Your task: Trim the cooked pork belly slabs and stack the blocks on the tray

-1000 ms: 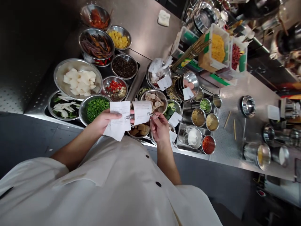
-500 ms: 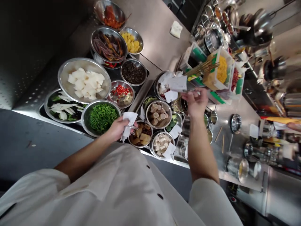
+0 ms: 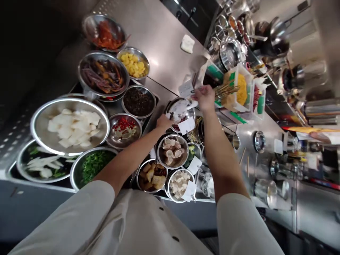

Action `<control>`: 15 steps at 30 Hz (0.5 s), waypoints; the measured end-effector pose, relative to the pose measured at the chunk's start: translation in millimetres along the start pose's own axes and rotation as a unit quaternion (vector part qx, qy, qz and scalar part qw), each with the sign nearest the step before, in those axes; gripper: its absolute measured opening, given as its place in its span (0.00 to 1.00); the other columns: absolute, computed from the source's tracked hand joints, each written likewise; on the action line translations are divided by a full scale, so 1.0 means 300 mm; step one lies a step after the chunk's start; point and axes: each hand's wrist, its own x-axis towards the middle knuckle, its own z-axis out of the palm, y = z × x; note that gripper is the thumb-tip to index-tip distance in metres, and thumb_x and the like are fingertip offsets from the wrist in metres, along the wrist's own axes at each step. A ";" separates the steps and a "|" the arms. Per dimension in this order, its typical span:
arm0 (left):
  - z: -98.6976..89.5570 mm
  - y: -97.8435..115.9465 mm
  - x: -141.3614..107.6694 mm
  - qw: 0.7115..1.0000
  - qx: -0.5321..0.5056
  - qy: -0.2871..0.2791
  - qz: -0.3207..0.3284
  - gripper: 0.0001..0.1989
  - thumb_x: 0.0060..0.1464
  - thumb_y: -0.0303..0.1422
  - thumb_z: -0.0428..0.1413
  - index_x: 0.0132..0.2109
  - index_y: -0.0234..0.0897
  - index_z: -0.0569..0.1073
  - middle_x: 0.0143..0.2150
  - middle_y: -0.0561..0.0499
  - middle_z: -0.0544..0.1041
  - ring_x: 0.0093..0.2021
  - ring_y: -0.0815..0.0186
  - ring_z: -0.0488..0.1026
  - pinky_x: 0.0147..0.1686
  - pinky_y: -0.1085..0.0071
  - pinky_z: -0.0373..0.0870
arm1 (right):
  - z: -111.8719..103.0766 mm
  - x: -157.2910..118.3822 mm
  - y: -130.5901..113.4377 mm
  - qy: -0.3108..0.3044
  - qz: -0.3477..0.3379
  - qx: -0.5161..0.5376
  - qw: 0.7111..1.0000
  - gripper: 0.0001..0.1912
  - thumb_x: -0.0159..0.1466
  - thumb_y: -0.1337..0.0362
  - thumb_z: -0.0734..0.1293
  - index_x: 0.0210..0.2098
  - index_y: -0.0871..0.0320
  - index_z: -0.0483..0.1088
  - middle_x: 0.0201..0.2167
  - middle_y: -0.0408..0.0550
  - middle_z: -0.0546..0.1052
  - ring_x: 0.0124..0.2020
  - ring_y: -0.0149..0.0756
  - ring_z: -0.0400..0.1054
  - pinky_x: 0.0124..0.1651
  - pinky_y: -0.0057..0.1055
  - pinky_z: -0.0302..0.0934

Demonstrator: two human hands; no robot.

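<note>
My right hand is closed in a pinch on a white paper slip with a small metal clip at its edge, above the far bowls. My left hand reaches to the left rim of a metal bowl holding whitish and red food. Its fingers are closed and mostly hidden; a small white paper corner shows at the fingertips. Another clipped slip hangs on that bowl's near side. Just in front of my left hand stands a bowl of pale round slices.
Bowls of white slices, chopped greens, red chillies and dark bits stand left. Skewers lean across plastic tubs at right. A folded white cloth lies on the steel counter.
My left hand has moved forward and right, from beside the chopped greens to the far bowl. My right hand has shifted forward and left with its slip. The view has turned slightly.
</note>
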 end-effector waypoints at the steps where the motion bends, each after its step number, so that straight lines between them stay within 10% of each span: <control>1: 0.010 0.001 0.021 1.000 0.008 0.010 0.004 0.23 0.47 0.36 0.70 0.49 0.31 0.80 0.53 0.31 0.83 0.55 0.46 0.79 0.44 0.65 0.70 | -0.029 -0.011 0.025 0.019 0.013 0.009 1.000 0.20 0.63 0.59 0.75 0.35 0.51 0.57 0.24 0.33 0.73 0.24 0.30 0.75 0.25 0.24 0.69; 9: -0.056 0.015 0.058 0.996 -0.019 0.053 0.073 0.06 0.47 0.29 0.60 0.24 0.34 0.76 0.25 0.46 0.77 0.33 0.57 0.78 0.30 0.69 0.62 | -0.285 -0.013 0.171 0.180 0.090 0.037 0.979 0.15 0.67 0.66 0.70 0.34 0.51 0.57 0.24 0.34 0.72 0.27 0.34 0.79 0.25 0.25 0.70; 15: -0.209 0.087 0.063 0.973 -0.230 0.009 -0.003 0.01 0.38 0.26 0.58 0.24 0.34 0.72 0.18 0.51 0.71 0.19 0.65 0.68 0.20 0.71 0.63 | -0.293 0.027 0.194 0.142 0.133 0.059 0.979 0.17 0.66 0.70 0.71 0.34 0.52 0.57 0.22 0.32 0.70 0.22 0.29 0.74 0.26 0.24 0.70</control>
